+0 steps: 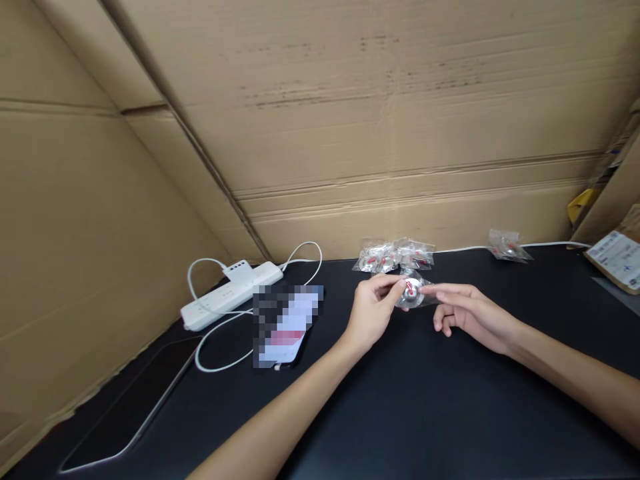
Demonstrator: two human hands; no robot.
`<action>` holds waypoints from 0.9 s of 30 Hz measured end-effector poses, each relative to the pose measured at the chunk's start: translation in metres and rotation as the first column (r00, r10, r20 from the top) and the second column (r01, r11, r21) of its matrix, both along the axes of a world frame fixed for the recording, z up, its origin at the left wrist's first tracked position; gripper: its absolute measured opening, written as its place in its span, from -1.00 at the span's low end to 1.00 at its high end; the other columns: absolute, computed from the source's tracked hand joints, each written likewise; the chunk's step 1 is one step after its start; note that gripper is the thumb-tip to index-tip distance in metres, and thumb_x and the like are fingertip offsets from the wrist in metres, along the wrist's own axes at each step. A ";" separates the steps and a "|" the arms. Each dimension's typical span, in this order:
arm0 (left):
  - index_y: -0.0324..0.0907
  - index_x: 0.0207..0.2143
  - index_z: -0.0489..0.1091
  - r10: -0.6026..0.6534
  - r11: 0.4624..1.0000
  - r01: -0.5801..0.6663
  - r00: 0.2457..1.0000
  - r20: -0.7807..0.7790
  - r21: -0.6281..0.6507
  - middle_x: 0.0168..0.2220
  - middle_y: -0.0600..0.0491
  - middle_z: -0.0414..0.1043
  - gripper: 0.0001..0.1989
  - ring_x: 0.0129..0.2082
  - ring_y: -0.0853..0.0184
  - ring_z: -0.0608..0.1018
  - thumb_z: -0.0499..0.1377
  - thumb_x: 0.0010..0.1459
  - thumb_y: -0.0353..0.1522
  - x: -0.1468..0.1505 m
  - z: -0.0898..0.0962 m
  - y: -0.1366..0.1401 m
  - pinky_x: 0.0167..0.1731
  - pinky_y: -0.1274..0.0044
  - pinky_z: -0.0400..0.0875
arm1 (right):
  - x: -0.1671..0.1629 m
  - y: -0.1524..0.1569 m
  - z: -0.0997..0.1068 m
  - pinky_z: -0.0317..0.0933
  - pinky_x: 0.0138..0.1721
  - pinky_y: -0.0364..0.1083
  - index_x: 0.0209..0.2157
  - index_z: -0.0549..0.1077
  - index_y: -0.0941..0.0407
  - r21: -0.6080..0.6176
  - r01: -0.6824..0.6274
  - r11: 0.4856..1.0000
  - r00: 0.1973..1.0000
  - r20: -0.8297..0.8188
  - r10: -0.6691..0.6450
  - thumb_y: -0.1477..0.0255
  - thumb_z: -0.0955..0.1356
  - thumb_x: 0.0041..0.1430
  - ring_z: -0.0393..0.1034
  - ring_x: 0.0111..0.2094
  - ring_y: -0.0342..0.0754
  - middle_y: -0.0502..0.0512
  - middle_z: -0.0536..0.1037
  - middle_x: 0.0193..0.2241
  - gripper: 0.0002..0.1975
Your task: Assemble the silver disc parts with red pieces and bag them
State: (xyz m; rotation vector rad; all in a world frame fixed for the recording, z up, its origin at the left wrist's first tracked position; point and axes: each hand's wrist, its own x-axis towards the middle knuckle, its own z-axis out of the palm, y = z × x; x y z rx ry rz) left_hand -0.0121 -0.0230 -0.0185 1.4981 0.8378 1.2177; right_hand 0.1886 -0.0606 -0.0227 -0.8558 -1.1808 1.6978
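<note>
My left hand [374,308] pinches a clear plastic bag holding a round silver metal piece with a red part [412,291], held above the black table. My right hand [473,313] is at the bag's right side, its index and middle fingers stretched out with the tips at the clear plastic; the other fingers are partly curled. Behind my left hand lies a group of similar clear bags [385,255] with silver and red pieces, against the cardboard wall. One more such bag [507,247] lies apart, farther right.
A white power strip [233,297] with a looping white cable stands at the left, beside a phone [293,330] that is partly blurred out. A dark tablet-like slab [133,403] lies at the front left. Cardboard walls [390,133] enclose the table [425,413]; a labelled packet [617,260] sits at right.
</note>
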 end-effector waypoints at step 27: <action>-0.26 -0.31 0.38 -0.027 0.964 0.044 0.997 0.066 -0.261 -0.47 0.09 0.37 -0.88 -0.51 0.38 0.53 0.23 0.07 -0.40 -0.003 0.004 0.005 -0.41 0.45 0.57 | 0.007 0.013 -0.007 0.23 -0.27 -0.06 -0.30 0.64 0.16 -0.061 0.345 0.937 0.937 -0.027 -0.347 0.44 0.55 -0.09 0.31 -0.39 -0.13 0.11 0.54 -0.41 -0.76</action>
